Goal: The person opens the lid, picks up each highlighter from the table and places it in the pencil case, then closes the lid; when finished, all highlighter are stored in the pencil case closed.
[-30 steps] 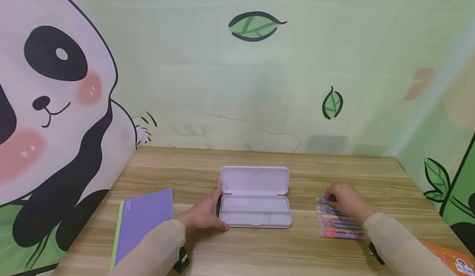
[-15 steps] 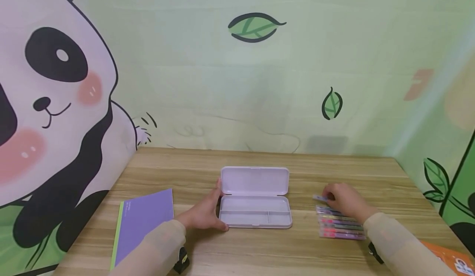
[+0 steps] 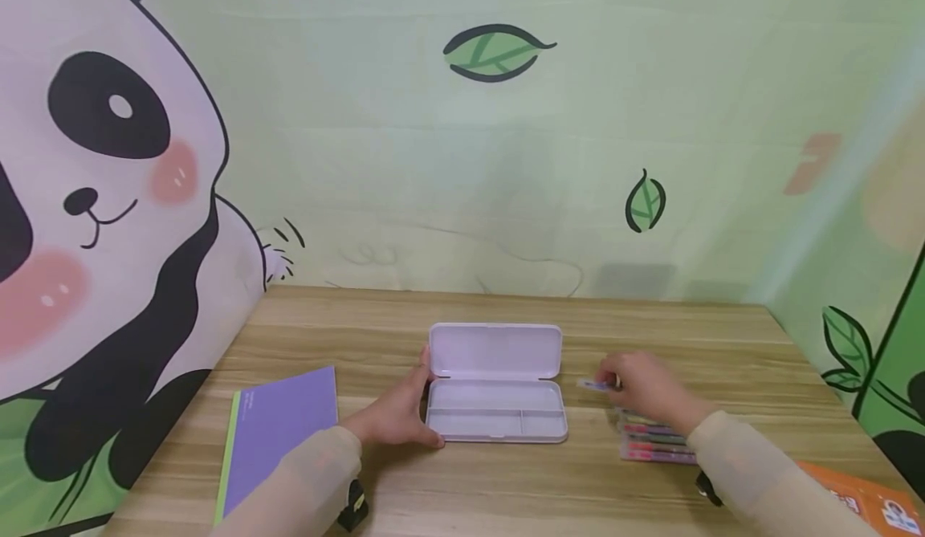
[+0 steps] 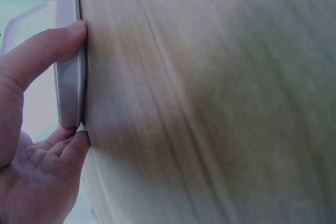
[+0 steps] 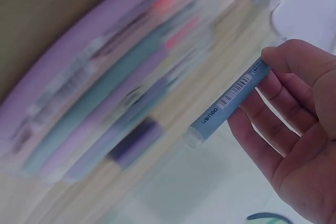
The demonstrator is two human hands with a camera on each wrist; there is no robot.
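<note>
A pale lilac pencil case [image 3: 495, 352] lies with its lid folded back in the middle of the table, its divided compartments bare. My left hand [image 3: 393, 416] holds its left end, thumb [image 4: 71, 38] on the front edge and fingers at the side. To the right of the case, my right hand [image 3: 650, 388] pinches a blue pen [image 5: 231, 98] between thumb and fingers, a little above the table. The pen's clear end points toward the case in the head view. Below that hand lies a row of several coloured pens [image 3: 654, 447], partly hidden by the hand and sleeve.
A purple notebook [image 3: 289, 433] with a green spine lies at the left. An orange packet [image 3: 860, 497] sits at the front right, partly behind the right sleeve. The wooden table [image 3: 506, 489] meets a printed backdrop [image 3: 376, 160] at the back.
My right hand has drawn the blue pen out of the far end of the row and moved left with it toward the pencil case. The left hand stays on the case.
</note>
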